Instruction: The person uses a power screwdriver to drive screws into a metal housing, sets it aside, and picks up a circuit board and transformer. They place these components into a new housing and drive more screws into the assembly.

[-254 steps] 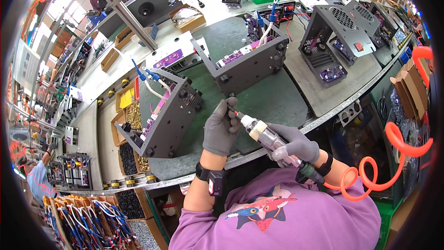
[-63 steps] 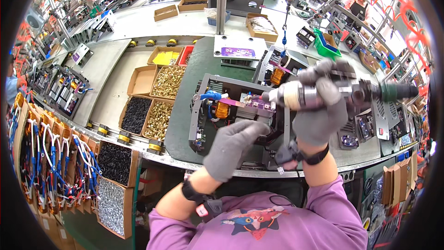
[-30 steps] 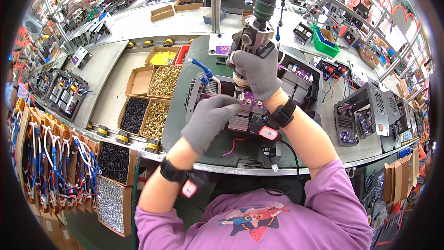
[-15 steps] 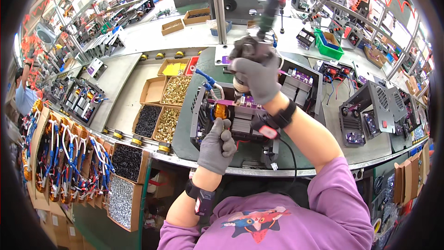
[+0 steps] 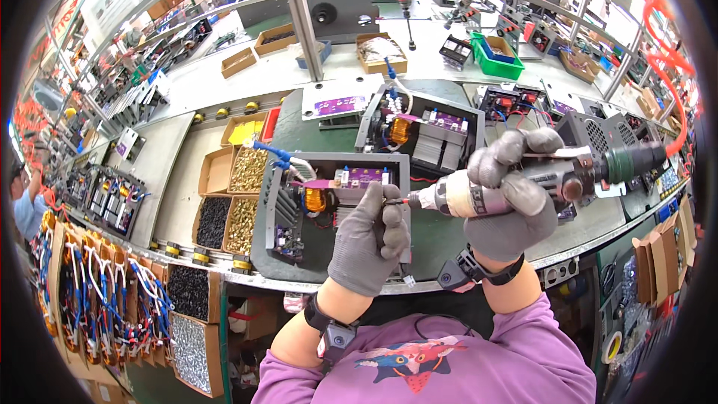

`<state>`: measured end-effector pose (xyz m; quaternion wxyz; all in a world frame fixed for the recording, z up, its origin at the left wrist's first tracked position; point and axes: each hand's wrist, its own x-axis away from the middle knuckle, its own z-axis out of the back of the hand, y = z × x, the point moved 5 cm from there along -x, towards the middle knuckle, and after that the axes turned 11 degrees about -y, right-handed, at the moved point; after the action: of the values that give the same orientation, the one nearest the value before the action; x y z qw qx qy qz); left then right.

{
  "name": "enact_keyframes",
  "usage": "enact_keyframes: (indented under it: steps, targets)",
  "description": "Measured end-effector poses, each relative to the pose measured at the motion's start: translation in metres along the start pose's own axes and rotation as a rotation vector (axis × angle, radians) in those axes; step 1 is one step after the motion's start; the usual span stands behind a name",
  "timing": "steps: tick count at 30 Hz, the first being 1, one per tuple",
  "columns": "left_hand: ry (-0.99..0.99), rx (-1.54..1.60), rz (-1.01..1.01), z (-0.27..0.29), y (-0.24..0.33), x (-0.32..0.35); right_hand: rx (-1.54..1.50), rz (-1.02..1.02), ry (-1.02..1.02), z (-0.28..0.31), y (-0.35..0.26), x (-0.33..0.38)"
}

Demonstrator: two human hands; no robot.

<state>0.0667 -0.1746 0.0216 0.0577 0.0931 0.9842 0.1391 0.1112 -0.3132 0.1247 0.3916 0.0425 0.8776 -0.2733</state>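
My right hand (image 5: 516,202) is wrapped around a pneumatic screwdriver (image 5: 456,193), held level with its nose pointing left. The tip of its bit reaches the fingers of my left hand (image 5: 372,243), which are pinched together. Whatever they hold at the tip is too small to make out. Both hands are over the front part of a dark grey metal case (image 5: 404,172). Inside this case are a copper-wound coil (image 5: 314,200), a purple circuit board (image 5: 363,176) and a white cable with a blue sleeve (image 5: 278,154).
A second, similar case (image 5: 479,123) stands behind. To the left are boxes of brass fasteners (image 5: 248,170) and black screws (image 5: 214,221), with hanging coils with cables (image 5: 112,284). A red air hose (image 5: 677,131) runs to the screwdriver. A green bin (image 5: 499,67) sits at the back.
My right hand has brought the screwdriver down from upright above the cases to level at the right. My left hand has moved slightly right, away from the coil. The view has shifted right.
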Motion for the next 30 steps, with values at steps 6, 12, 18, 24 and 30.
enact_keyframes:
  steps: [6, 12, 18, 24, 30]
  targets:
    - [0.180, -0.065, -0.033, -0.027, -0.014, -0.026, 0.055, 0.266, -0.142, 0.019, -0.028, 0.002]
    - [0.084, -0.128, 0.130, -0.023, -0.017, -0.058, 0.124, 0.190, -0.265, 0.031, -0.038, -0.023]
    - [0.078, -2.233, -0.037, -0.044, 0.056, -0.119, 0.273, 0.093, 0.114, 0.082, -0.005, -0.092]
    - [0.320, -2.817, 0.364, 0.005, 0.113, -0.199, 0.342, -0.194, 0.202, 0.125, 0.066, -0.131]
    - [-0.049, -2.543, 0.207, 0.030, 0.098, -0.225, 0.480, -0.279, 0.119, 0.133, 0.103, -0.133]
